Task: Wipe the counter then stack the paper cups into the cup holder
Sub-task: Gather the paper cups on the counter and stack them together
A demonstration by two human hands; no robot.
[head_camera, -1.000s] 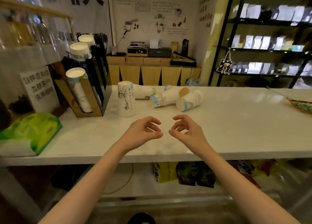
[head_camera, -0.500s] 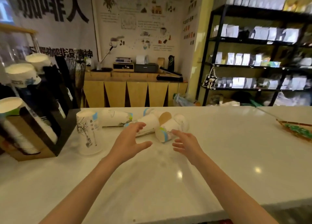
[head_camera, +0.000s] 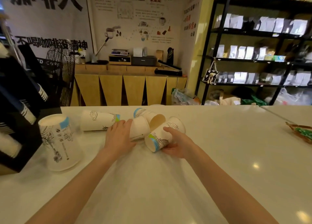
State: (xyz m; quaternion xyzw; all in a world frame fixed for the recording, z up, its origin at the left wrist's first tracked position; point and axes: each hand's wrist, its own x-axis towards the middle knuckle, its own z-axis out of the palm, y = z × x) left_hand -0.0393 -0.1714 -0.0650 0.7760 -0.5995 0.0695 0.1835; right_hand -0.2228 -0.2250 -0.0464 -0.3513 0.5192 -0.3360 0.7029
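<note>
**Both hands on the fallen cups**

My right hand (head_camera: 179,143) is wrapped around the near cup (head_camera: 159,139), which lies on its side with its base towards me: thumb over the top, fingers curled beneath, a full clasp and not a pinch. My left hand (head_camera: 119,135) lies flat over the middle cup (head_camera: 139,128), fingers together and pressing on its wall; I cannot tell whether they have closed round it or only rest there.

Just behind, a far cup (head_camera: 148,116) lies mouth towards me, touching the other two. To the left a side cup (head_camera: 99,120) lies alone, and an upturned cup (head_camera: 58,139) stands rim-down beside the black holder (head_camera: 18,122) at the counter's (head_camera: 219,147) left edge. I see no cloth anywhere.

To do this well, I judge I should lift the right cup clear first, keep the squeeze light so the paper wall does not buckle, then turn both cups the same way and slide one straight into the other. The loose ones may roll if nudged, so I would steady the pile with the left hand while lifting.
</note>
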